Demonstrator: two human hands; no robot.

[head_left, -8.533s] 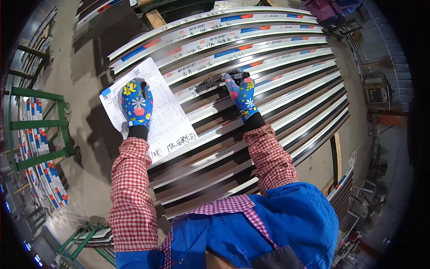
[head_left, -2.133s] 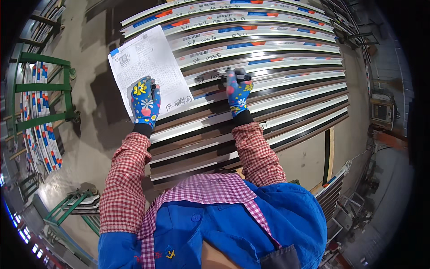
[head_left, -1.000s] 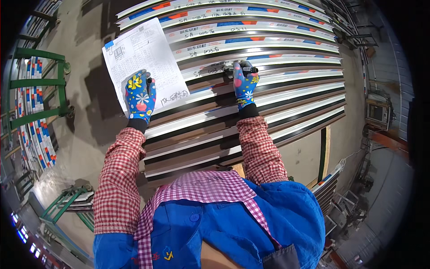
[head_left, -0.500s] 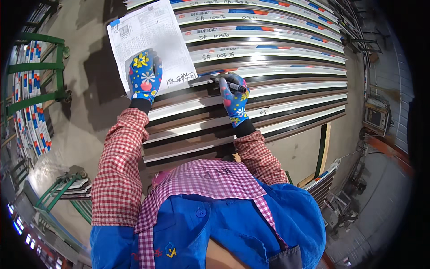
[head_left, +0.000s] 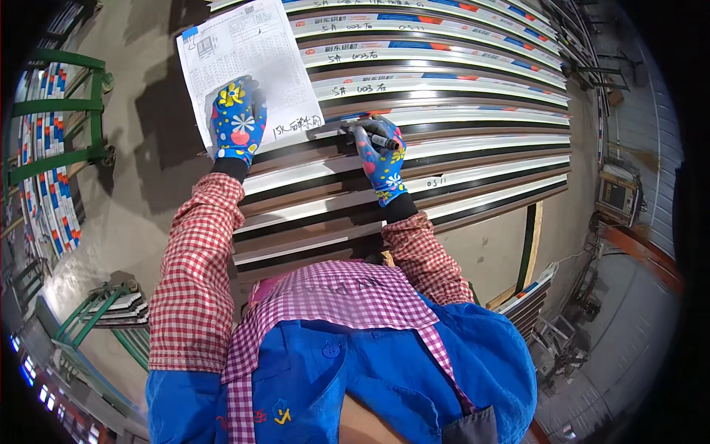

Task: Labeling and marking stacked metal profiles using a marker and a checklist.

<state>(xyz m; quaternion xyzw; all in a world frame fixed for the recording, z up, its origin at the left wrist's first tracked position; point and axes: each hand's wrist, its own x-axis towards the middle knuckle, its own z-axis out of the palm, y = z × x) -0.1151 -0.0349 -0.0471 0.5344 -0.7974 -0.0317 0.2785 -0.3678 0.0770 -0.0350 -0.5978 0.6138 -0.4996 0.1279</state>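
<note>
A printed paper sheet (head_left: 285,81), with a blue tab and a clip at its upper left corner and handwriting along its lower edge, lies on long metal profiles. My left hand (head_left: 239,122), in a blue flowered glove, presses on the sheet's lower left part with fingers bent together; their tips are partly hidden. In my right hand (head_left: 381,159), gloved alike, is a black marker pen (head_left: 383,142). That hand rests over a white-faced profile (head_left: 451,116), just right of the sheet's lower corner. The pen's tip is hard to make out among the dark fingertips.
More profiles (head_left: 473,55) with printed film and handwritten marks lie in rows across the far side. Green racks (head_left: 59,109) holding profiles stand at left. A wooden strip (head_left: 534,240) shows below the rows at right. Machinery (head_left: 620,196) lines the right side.
The view has shifted slightly. My right hand with the marker pen stays beside the sheet's corner, its fingers slightly moved. My left hand still presses the sheet.
</note>
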